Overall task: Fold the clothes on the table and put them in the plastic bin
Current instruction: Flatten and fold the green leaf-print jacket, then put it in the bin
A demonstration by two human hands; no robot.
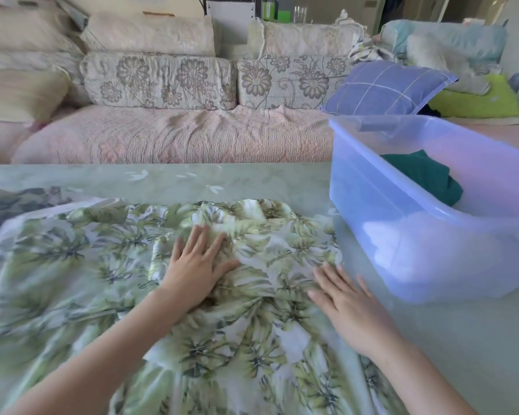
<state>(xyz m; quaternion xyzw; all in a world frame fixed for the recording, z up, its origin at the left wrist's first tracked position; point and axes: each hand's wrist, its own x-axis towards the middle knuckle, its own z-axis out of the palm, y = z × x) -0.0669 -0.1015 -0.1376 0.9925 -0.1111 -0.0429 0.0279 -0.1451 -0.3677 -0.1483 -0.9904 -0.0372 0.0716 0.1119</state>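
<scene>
A large green and white leaf-print garment (87, 265) lies spread over the near part of the table, wrinkled in the middle. My left hand (197, 266) presses flat on its centre with straight, spread fingers. My right hand (346, 301) rests flat on the garment's right edge, fingers straight. To the right stands a translucent blue plastic bin (372, 187) on the table, with a dark green folded cloth (423, 175) inside it.
The pale green table (192, 181) runs back to a pink quilted sofa (177, 136) with floral cushions. A blue checked pillow (384, 88) leans behind the bin. Another grey-blue patterned cloth (18, 202) lies at the table's far left.
</scene>
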